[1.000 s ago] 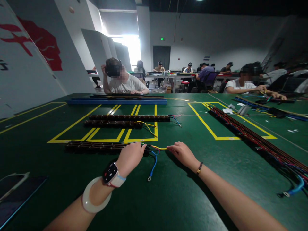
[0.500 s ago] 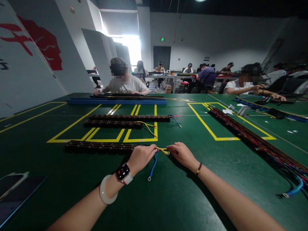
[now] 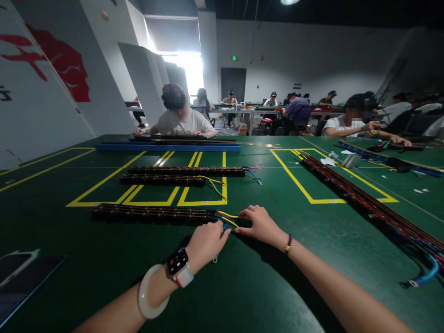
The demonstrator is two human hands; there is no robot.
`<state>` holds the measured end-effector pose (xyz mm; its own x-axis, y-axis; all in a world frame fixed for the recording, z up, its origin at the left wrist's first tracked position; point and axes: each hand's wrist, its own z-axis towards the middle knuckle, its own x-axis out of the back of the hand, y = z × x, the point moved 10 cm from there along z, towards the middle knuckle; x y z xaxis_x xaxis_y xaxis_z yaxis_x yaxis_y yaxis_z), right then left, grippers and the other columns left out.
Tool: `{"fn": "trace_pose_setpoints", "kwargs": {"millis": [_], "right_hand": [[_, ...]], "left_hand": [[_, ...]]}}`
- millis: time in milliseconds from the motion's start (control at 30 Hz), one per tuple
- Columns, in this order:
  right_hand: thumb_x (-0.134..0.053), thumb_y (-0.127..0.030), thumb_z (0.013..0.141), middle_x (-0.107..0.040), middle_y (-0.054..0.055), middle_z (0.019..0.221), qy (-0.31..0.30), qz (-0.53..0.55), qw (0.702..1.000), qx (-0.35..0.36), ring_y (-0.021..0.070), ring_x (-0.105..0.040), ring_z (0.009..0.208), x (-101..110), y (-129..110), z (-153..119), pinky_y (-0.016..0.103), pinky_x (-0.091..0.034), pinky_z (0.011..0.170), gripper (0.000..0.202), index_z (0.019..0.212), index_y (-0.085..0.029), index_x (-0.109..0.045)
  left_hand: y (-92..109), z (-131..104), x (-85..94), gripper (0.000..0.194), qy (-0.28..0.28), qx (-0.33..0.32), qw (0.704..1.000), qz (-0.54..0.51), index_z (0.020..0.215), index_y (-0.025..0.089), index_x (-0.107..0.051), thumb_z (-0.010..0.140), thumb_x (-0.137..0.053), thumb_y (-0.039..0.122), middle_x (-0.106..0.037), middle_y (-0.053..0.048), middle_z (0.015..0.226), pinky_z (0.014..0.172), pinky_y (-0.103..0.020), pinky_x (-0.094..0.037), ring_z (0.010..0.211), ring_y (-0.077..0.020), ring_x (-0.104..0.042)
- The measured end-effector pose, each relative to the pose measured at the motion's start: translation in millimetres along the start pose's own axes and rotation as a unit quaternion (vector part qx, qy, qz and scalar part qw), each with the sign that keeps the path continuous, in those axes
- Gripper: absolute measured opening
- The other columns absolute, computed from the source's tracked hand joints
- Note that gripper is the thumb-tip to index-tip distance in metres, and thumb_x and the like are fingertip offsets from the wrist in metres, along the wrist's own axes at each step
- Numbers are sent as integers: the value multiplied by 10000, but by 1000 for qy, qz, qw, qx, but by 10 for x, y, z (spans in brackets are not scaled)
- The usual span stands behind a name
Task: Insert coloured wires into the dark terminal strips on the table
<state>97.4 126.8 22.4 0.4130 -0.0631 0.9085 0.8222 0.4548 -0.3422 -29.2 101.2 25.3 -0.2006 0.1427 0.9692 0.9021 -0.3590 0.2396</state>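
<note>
A long black wire harness strip (image 3: 152,212) lies across the green table in front of me, with yellow wires (image 3: 229,222) and a blue wire coming out of its right end. My left hand (image 3: 207,243) is closed around the blue wire (image 3: 225,227) just below that end. The blue wire's ring terminal (image 3: 215,260) shows beneath the hand. To the right, my right hand (image 3: 259,224) has its fingers curled over the free ends of the yellow wires, thumb below and index finger above. Those wire ends are hidden in the hand.
Two shorter black strips (image 3: 183,171) with wires lie beyond, within yellow tape outlines (image 3: 203,202). A long wired bundle (image 3: 360,199) runs along the right side. Farther back is a blue channel (image 3: 166,147), with a person behind it. A dark flat panel (image 3: 31,282) lies at left.
My left hand has left the yellow wires and moved down to the blue wire. The right hand has stayed near the yellow wires, its thumb and index finger now wider apart.
</note>
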Motion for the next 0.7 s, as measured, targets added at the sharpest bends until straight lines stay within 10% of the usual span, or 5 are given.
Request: {"fn": "trace_pose_setpoints", "kwargs": {"millis": [267, 533, 700], "right_hand": [[-599, -163, 820, -651, 45, 867, -23, 60, 997, -32, 155, -595, 824, -96, -20, 1, 231, -416, 715, 81, 899, -168, -616], [-537, -119, 847, -639, 30, 880, 7, 40, 998, -44, 144, -594, 821, -16, -48, -8, 219, -400, 685, 97, 914, -185, -563], [-495, -89, 865, -615, 52, 837, 11, -157, 987, 15, 173, -576, 745, 40, -311, -39, 280, -361, 667, 120, 874, -183, -569]], "left_hand": [[-125, 54, -176, 362, -58, 61, 966, -245, 1005, 157, -573, 861, -430, 457, -654, -67, 812, 545, -258, -413, 614, -168, -620], [-27, 58, -387, 196, -119, 102, 776, -611, 952, 126, -499, 865, -507, 301, -625, -117, 1030, 757, -278, -502, 840, -144, -640], [135, 35, -437, 170, -159, 92, 646, -741, 973, 127, -539, 872, -532, 264, -664, -103, 962, 921, -356, -459, 895, -165, -651]]}}
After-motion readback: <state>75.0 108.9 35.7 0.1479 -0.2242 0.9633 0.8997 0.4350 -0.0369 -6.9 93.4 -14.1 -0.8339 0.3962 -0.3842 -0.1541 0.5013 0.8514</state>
